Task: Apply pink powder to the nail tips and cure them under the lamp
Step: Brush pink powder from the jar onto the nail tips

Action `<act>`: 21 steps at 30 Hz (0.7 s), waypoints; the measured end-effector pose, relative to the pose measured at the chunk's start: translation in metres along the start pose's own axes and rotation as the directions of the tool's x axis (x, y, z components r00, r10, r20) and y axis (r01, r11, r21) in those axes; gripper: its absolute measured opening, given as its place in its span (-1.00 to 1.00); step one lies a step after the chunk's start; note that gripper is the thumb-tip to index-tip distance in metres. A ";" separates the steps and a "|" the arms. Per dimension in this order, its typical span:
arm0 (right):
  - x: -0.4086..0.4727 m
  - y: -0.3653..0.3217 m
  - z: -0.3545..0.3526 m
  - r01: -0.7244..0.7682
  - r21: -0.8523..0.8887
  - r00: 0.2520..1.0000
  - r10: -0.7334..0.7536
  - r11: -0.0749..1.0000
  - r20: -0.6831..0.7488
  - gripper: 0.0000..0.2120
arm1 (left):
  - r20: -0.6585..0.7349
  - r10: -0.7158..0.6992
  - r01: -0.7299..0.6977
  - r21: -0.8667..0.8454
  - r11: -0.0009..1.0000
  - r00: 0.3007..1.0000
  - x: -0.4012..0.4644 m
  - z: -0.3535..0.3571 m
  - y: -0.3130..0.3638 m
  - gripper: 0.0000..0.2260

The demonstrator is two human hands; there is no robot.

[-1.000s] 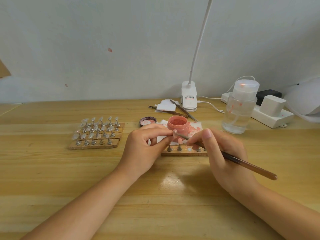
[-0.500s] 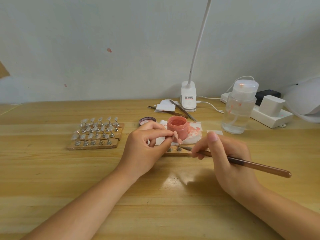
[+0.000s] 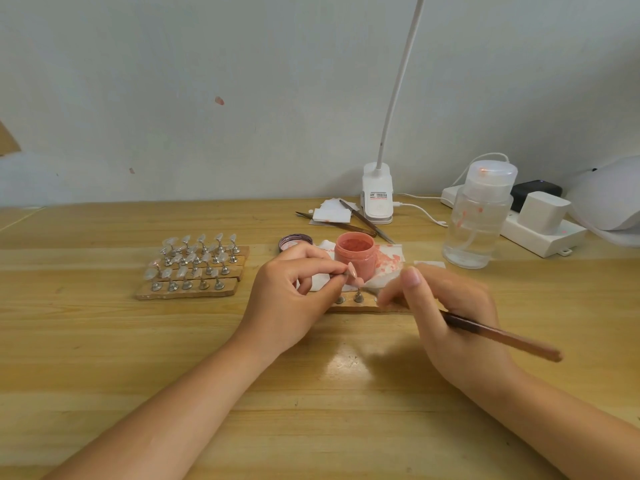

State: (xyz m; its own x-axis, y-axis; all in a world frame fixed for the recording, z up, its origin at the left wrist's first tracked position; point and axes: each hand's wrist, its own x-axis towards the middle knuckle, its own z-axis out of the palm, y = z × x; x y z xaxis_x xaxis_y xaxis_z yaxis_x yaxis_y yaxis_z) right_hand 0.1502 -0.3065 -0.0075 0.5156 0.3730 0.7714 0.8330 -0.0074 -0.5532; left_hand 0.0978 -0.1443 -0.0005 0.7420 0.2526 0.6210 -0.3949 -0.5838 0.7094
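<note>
My left hand pinches a pink nail tip on its small metal stand, held just above a wooden strip with metal stand bases. My right hand grips a brown brush; its bristle end is hidden behind my fingers, low over the same strip. An open jar of pink powder stands right behind the nail tip on a stained white tissue. A white curing lamp sits at the far right edge.
Wooden strips carrying several clear nail tips on stands lie to the left. The jar lid, tweezers, a desk lamp base, a clear pump bottle and a power strip stand behind.
My right hand drew the brush away from the nail tip and lowered it toward the wooden strip. My left hand lowered the nail tip slightly.
</note>
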 end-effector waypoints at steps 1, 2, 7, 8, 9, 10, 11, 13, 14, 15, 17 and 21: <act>-0.001 0.000 -0.001 -0.001 0.026 1.000 0.001 1.000 0.005 -0.45 | 0.001 -0.007 0.007 -0.010 1.000 1.000 0.000 0.000 0.000 -0.59; -0.001 0.000 -0.001 0.012 0.024 1.000 -0.012 1.000 0.001 -0.45 | 0.004 -0.008 0.008 -0.010 1.000 1.000 0.000 0.000 0.000 -0.59; 0.002 0.000 0.001 0.030 -0.066 0.999 -0.031 0.997 -0.011 -0.53 | 0.016 0.017 -0.017 0.015 1.000 1.000 -0.001 0.001 0.001 -0.74; 0.001 0.001 0.000 0.028 -0.043 1.000 -0.029 0.999 -0.007 -0.49 | 0.015 0.008 -0.009 0.013 1.000 1.000 -0.001 0.001 0.000 -0.75; 0.000 0.001 -0.001 0.033 -0.019 0.999 -0.033 0.999 -0.005 -0.46 | 0.014 -0.001 0.000 0.012 1.000 1.000 -0.001 0.001 0.000 -0.74; -0.001 0.001 -0.001 0.044 -0.008 0.999 -0.044 0.999 -0.010 -0.45 | 0.014 -0.006 0.006 0.013 1.000 1.000 -0.001 0.001 -0.001 -0.74; 0.000 0.000 -0.001 0.053 -0.014 0.998 -0.053 0.998 -0.017 -0.47 | 0.014 -0.002 0.002 0.018 1.000 1.000 -0.001 0.001 -0.001 -0.74; 0.001 -0.001 0.000 0.052 -0.047 0.998 -0.053 0.998 -0.021 -0.55 | 0.020 0.026 -0.027 0.041 0.999 0.999 -0.001 0.000 -0.002 -0.76; 0.001 -0.001 0.000 0.044 -0.062 0.999 -0.045 0.997 -0.015 -0.56 | 0.025 0.037 -0.038 0.050 0.998 0.999 -0.001 0.000 -0.002 -0.77; 0.001 -0.001 0.001 0.036 -0.065 0.999 -0.036 0.997 -0.008 -0.54 | 0.027 0.038 -0.040 0.053 0.998 0.999 -0.001 0.000 -0.002 -0.78; 0.001 0.000 0.000 0.031 -0.022 1.000 -0.031 0.999 -0.003 -0.46 | 0.025 0.027 -0.028 0.050 0.998 0.999 0.000 0.000 -0.003 -0.78; 0.001 -0.001 -0.001 0.041 -0.035 0.999 -0.042 0.999 -0.028 -0.52 | 0.032 0.024 -0.025 0.049 0.998 0.999 -0.001 0.000 -0.003 -0.78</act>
State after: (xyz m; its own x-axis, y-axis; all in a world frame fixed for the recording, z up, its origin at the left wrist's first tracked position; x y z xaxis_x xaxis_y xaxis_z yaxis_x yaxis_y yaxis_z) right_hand 0.1497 -0.3067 -0.0060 0.4859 0.3468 0.8022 0.8597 -0.0243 -0.5102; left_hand 0.0983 -0.1428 -0.0028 0.7493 0.2140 0.6267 -0.3864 -0.6272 0.6762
